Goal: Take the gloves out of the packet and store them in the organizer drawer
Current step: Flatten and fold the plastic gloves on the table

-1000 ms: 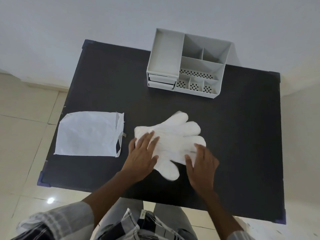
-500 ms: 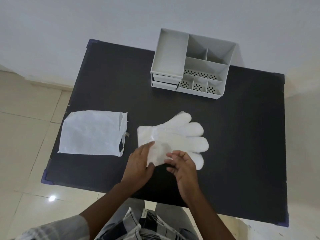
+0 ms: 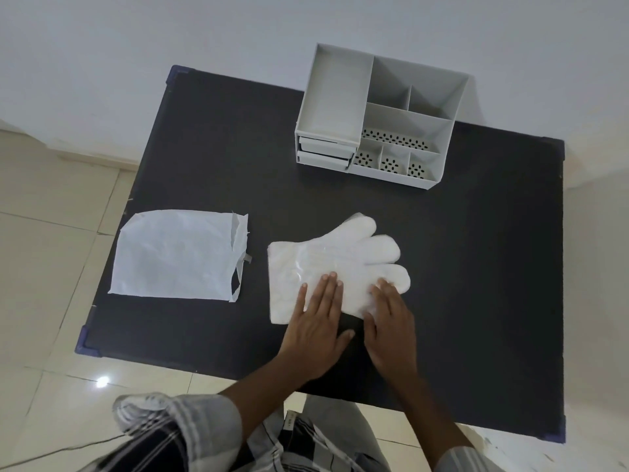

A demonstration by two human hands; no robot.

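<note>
Translucent white plastic gloves [image 3: 340, 260] lie flat in a stack on the black table [image 3: 476, 267], fingers pointing right, with the thumb part folded over the palm. My left hand [image 3: 320, 321] lies flat, fingers spread, pressing the near edge of the fold. My right hand [image 3: 391, 321] presses flat on the gloves beside it, close to the lowest finger. The torn white packet [image 3: 177, 257] lies empty-looking at the table's left. The grey organizer [image 3: 381, 114] stands at the far edge, its two small drawers [image 3: 325, 153] closed at the front left.
The organizer has several open compartments, some with perforated floors. A white wall rises behind the table. Beige floor tiles lie to the left and below. My checked sleeves and lap show at the bottom of the view.
The glove's thumb part, sticking out toward me a second ago, has been folded over onto the palm. Both hands now press flat on the fold.
</note>
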